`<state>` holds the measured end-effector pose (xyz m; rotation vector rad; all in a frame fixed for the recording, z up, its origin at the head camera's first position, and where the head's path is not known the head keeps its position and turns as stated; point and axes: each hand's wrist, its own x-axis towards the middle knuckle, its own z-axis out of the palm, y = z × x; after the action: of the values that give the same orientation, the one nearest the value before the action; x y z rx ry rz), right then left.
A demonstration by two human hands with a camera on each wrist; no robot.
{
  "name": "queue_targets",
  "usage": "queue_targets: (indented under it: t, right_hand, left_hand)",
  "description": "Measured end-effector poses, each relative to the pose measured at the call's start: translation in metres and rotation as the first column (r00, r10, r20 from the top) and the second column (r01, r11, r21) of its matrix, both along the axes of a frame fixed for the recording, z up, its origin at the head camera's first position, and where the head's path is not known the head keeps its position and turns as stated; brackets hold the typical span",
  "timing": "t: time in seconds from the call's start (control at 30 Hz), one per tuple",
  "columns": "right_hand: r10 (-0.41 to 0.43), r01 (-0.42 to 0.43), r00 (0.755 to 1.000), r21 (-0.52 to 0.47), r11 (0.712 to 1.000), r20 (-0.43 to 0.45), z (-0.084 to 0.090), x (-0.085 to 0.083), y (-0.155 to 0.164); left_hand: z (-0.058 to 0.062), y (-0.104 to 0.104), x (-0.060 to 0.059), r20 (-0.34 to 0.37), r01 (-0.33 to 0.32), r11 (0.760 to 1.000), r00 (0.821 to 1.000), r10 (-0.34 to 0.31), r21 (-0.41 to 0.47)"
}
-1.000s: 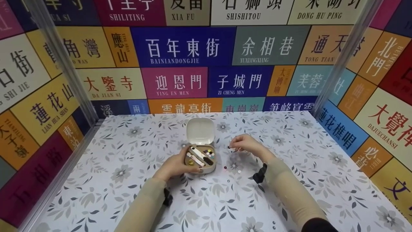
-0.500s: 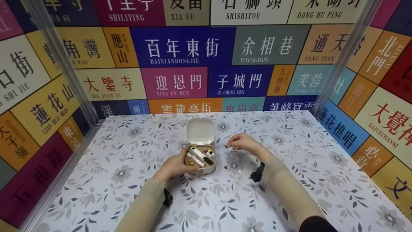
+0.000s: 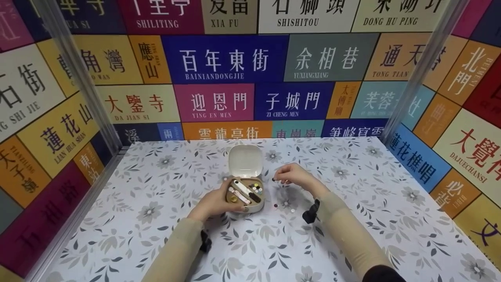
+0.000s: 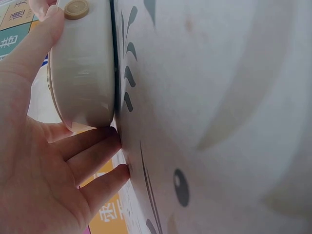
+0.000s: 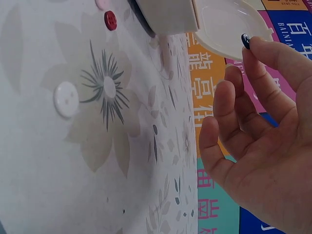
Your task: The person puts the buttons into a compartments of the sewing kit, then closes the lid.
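A small cream sewing box [image 3: 256, 208] stands on the table, its lid [image 3: 245, 161] raised at the back. My left hand [image 3: 213, 203] grips the box from the left, thumb along the front and fingers around the side. In the left wrist view, a tan button-shaped clasp [image 4: 76, 9] shows near the thumb. Inside lie a white stick with a black end [image 3: 244, 188], a pinkish-white stick [image 3: 240, 196], a gold round piece [image 3: 233, 199] and several small buttons [image 3: 256, 188]. Right of the box, above the table, my right hand [image 3: 295, 176] pinches a dark button [image 5: 245, 41] between thumb and forefinger.
On the flower-patterned tabletop [image 3: 156, 243], a dark red button [image 5: 110, 20], a pink button [image 5: 103, 4] and a white button [image 5: 66, 99] lie to the right of the box. Walls of colourful signs [image 3: 223, 58] enclose the back and sides.
My right hand has shifted slightly left, bringing the dark button closer to the box. The left hand keeps its grip, and the box stays in place.
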<state>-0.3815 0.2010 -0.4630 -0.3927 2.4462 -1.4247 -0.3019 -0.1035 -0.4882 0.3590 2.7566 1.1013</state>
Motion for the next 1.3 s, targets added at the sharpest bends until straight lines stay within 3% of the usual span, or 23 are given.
queue_targets:
  t: [0.83, 1.3]
  right_hand:
    - [0.024, -0.024, 0.999, 0.001, 1.0, -0.043, -0.008, -0.002, -0.022]
    - [-0.009, 0.008, 1.0, -0.016, 1.0, -0.024, -0.01, -0.003, -0.036]
  left_hand:
    - [-0.003, 0.0, -0.002, -0.014, 0.006, 1.0, 1.0, -0.006, 0.009]
    - [-0.001, -0.001, -0.001, -0.021, 0.011, 1.0, 1.0, -0.011, 0.001]
